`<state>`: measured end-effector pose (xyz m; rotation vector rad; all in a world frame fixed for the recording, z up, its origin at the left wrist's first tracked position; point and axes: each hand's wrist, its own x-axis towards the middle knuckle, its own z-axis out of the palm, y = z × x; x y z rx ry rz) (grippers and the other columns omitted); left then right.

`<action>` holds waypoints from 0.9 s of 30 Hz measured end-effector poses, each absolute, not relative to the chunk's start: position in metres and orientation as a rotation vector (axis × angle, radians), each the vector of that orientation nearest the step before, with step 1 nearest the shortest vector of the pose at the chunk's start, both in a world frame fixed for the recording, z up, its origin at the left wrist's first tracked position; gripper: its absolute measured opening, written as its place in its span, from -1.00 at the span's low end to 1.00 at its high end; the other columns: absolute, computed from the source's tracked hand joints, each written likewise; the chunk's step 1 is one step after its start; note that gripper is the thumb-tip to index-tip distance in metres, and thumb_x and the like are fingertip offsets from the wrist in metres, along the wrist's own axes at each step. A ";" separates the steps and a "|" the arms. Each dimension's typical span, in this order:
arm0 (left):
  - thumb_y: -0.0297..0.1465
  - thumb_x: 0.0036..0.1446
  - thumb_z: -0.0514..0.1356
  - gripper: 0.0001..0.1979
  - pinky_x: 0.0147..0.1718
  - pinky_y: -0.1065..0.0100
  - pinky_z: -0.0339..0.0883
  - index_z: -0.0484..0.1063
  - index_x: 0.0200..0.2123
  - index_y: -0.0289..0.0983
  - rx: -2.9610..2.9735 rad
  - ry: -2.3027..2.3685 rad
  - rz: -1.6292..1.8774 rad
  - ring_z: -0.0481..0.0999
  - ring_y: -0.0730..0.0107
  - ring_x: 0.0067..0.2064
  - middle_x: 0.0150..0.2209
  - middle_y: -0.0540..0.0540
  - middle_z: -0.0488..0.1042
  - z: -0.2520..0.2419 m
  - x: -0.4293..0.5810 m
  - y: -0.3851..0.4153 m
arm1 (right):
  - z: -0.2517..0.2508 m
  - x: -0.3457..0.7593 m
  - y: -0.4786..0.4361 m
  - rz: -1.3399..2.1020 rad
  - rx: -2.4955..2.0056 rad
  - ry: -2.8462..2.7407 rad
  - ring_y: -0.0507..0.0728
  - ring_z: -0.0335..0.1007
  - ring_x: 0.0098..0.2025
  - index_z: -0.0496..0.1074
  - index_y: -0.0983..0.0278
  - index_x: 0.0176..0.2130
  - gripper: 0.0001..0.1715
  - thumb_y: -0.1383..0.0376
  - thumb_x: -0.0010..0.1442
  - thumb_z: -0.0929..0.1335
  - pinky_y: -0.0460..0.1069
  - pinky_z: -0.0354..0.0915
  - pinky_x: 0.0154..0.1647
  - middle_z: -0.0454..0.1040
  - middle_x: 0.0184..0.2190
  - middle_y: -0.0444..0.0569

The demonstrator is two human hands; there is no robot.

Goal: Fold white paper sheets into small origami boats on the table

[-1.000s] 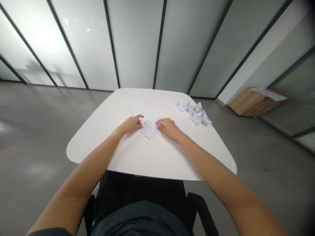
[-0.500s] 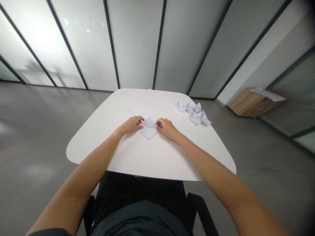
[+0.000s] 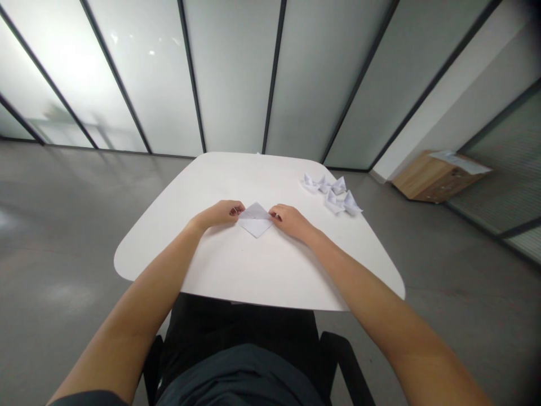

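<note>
A diamond-shaped piece of folded white paper is on the white table, with a crease running across its middle. My left hand pinches the paper's left corner between thumb and fingers. At the opposite corner, my right hand has its fingers closed on the paper. Both wrists stay low over the tabletop.
Several folded paper boats stand in a cluster near the table's right edge. A wooden cabinet with papers on top is on the floor at right. Frosted glass panels rise behind the table. Chair armrests flank my lap.
My left hand has shifted slightly left, and its fingers have closed at the paper's corner. The paper now looks wider and flatter. My right hand has barely moved.
</note>
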<state>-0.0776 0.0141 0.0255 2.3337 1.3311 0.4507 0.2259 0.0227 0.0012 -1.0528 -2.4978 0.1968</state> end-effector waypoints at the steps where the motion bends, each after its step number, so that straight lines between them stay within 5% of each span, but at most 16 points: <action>1: -0.52 0.07 0.14 -0.60 -0.15 0.36 0.37 0.58 -0.02 -0.24 2.349 1.334 0.447 0.56 0.35 -0.22 -0.18 -0.06 0.64 0.025 -0.077 0.014 | 0.002 0.226 0.022 0.191 -1.046 -2.510 0.11 0.47 -0.18 0.55 0.27 -0.11 -0.81 0.46 0.34 0.35 -0.04 0.29 -0.08 0.56 -0.17 -0.03; 13: -0.62 -0.05 0.11 -0.61 -0.22 0.43 0.36 0.61 -0.21 -0.21 2.478 1.191 0.411 0.59 0.38 -0.19 -0.20 -0.01 0.64 0.028 -0.077 0.014 | 0.014 0.228 0.013 0.090 -1.055 -2.667 0.14 0.51 -0.05 0.59 0.23 -0.09 -0.66 0.53 0.26 0.34 -0.03 0.32 0.00 0.59 -0.07 0.00; 27: -0.54 0.19 0.25 -0.70 -0.01 0.38 0.38 0.71 -0.13 -0.13 2.635 1.371 0.102 0.66 0.31 -0.04 -0.07 0.00 0.72 0.051 -0.071 0.001 | 0.022 0.222 0.009 -0.007 -1.155 -2.746 0.18 0.53 0.05 0.69 0.20 -0.07 -0.66 0.41 0.40 0.32 0.00 0.32 0.05 0.65 -0.02 0.00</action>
